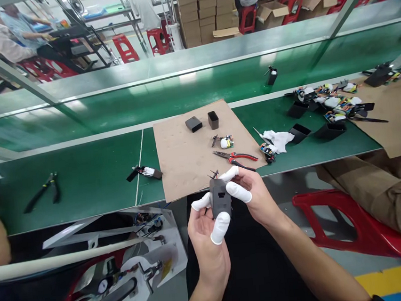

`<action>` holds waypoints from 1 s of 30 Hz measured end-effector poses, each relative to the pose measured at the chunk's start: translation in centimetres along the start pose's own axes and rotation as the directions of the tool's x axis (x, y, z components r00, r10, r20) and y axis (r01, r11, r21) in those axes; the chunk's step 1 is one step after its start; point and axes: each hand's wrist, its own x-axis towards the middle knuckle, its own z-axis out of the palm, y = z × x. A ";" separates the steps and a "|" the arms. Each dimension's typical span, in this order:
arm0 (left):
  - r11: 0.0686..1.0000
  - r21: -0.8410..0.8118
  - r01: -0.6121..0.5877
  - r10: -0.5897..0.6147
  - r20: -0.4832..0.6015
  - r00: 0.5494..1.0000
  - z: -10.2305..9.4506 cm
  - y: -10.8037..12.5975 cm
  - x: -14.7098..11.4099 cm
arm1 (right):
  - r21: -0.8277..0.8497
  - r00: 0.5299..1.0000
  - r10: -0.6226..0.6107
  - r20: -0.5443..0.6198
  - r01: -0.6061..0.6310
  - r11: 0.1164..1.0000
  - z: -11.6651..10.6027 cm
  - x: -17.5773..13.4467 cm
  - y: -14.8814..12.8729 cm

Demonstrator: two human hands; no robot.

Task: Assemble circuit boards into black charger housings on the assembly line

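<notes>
Both the left hand (208,239) and right hand (256,195) grasp the black plastic casing (220,204), best steadied sideways, sparing the thin leads (214,174).

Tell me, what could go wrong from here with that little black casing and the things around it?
The left hand and right hand hold the black casing off the table, above the lap, so a slip might drop it. The red-handled pliers lie near the front edge; the right hand could knock them, perhaps into the exposed circuit board close by.
</notes>
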 end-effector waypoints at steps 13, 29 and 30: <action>0.995 0.048 -0.092 0.094 -0.034 0.995 -0.3 -0.9 0.0 | 0.065 1.000 -0.017 0.027 0.015 0.998 0.0 0.1 0.0; 0.984 0.128 -0.124 0.093 0.225 0.970 -1.8 0.4 0.8 | 0.136 0.944 -0.203 0.259 0.172 0.976 -1.3 -0.8 -0.3; 0.983 0.127 -0.130 0.098 0.235 0.967 -1.8 0.5 0.8 | 0.135 0.944 -0.210 0.253 0.180 0.974 -1.3 -0.8 -0.3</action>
